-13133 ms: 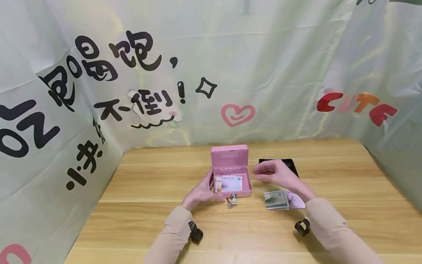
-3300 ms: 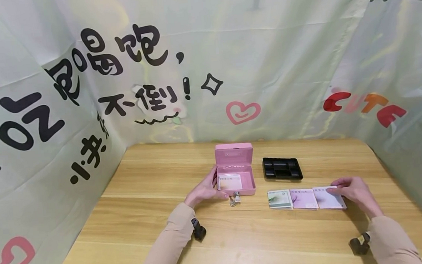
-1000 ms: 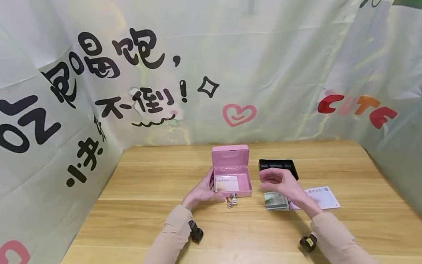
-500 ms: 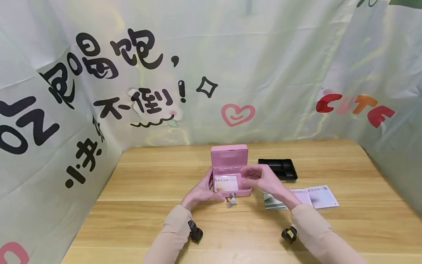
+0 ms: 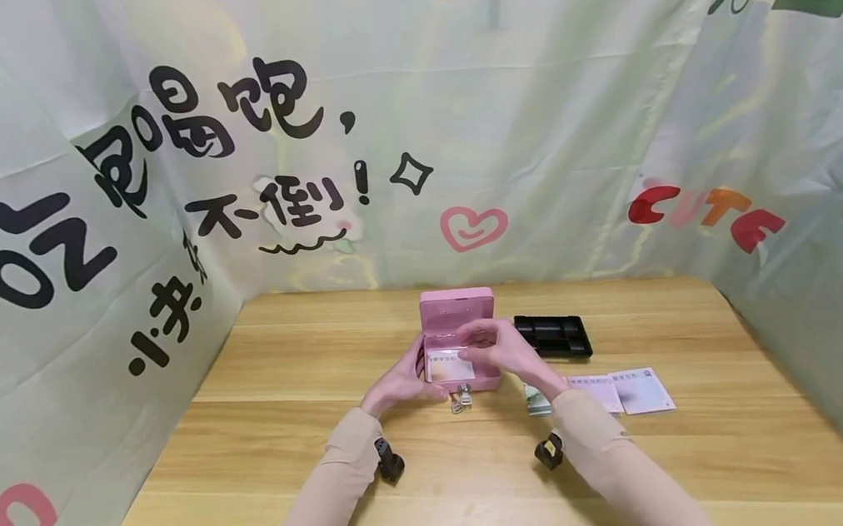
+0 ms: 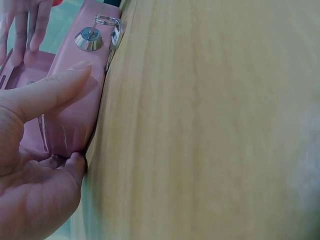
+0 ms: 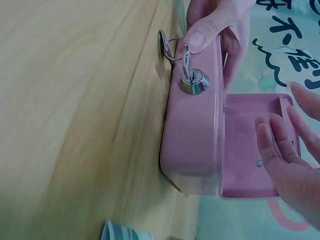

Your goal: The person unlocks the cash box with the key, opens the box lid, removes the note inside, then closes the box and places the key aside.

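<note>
In the far middle of the bench (image 5: pixel 301 349), the left hand (image 5: pixel 402 384) grips the pink cash box (image 5: pixel 455 308); near the banknotes (image 5: pixel 449 368) inside, the right hand (image 5: pixel 502 346) apparently reaches, fingers (image 7: pixel 285 140) parted and empty; a pinch seems called for.

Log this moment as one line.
left hand: grips pink rectangular metal cash box; right hand: over box, holding nothing; pink lid: open; inside box: pale rectangular paper note; right of box: black rectangular plastic tray
</note>
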{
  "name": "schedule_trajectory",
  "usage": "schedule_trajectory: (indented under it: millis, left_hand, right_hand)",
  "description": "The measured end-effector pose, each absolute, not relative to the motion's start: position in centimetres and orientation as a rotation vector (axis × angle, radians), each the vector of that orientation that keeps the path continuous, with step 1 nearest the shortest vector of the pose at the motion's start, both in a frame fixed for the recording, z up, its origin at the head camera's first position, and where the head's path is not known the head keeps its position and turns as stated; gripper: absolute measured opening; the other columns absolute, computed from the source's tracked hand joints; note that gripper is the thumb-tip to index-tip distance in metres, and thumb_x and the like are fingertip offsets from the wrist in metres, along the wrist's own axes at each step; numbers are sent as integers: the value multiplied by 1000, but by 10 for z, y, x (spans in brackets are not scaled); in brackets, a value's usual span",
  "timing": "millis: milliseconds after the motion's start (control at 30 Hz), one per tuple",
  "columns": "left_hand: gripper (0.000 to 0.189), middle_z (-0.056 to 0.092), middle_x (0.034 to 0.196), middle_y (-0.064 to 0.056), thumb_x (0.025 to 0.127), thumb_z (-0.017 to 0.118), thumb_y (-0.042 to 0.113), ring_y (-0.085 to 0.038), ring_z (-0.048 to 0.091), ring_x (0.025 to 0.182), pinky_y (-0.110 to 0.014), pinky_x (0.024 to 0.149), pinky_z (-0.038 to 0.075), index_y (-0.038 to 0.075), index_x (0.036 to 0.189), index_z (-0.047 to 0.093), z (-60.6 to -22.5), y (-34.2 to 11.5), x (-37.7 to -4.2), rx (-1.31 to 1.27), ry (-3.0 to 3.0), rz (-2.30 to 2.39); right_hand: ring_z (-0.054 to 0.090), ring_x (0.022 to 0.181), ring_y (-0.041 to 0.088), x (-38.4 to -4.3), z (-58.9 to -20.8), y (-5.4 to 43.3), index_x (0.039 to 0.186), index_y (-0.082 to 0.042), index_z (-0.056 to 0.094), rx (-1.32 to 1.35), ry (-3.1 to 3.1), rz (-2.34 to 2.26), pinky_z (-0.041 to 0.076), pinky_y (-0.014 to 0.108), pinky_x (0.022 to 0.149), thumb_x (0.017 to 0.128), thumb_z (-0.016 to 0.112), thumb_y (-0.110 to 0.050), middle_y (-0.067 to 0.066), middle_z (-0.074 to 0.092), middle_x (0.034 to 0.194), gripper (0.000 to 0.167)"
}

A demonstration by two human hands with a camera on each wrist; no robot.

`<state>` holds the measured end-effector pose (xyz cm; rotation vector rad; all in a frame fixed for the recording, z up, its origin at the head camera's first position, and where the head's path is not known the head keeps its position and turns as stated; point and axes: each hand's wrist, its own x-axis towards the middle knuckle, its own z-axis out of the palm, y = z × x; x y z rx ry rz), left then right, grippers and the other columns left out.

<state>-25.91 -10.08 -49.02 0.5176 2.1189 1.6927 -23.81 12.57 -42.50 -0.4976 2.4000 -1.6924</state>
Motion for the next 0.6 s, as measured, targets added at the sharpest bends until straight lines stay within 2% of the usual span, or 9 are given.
schedule_trajectory:
  millis: [133,467,600]
  left_hand:
    - [124,13,170,-17,67,83,-6,-33,10,158,-52,131,7,10,163,5,-488,-101,-258,499,2124,1682]
    - [126,12,170,-16,67,83,-4,-32,9,159,-53,131,7,13,163,3,-488,-101,-258,487,2125,1672]
    - [125,13,170,-16,67,83,-4,-32,10,159,-54,130,7,14,163,5,-488,-101,-257,493,2123,1672]
  right_hand:
    - [69,108,30,-243,-428,121,124,9,63,-497,2397,-1692,57,23,90,87,73,-6,31,67,122,41]
    - [68,109,36,-253,-439,113,123,10,63,-490,2399,-1679,58,28,92,86,72,-1,31,68,120,40]
    - [67,112,39,-255,-443,114,123,11,63,-470,2376,-1699,58,36,97,86,70,1,32,67,121,39]
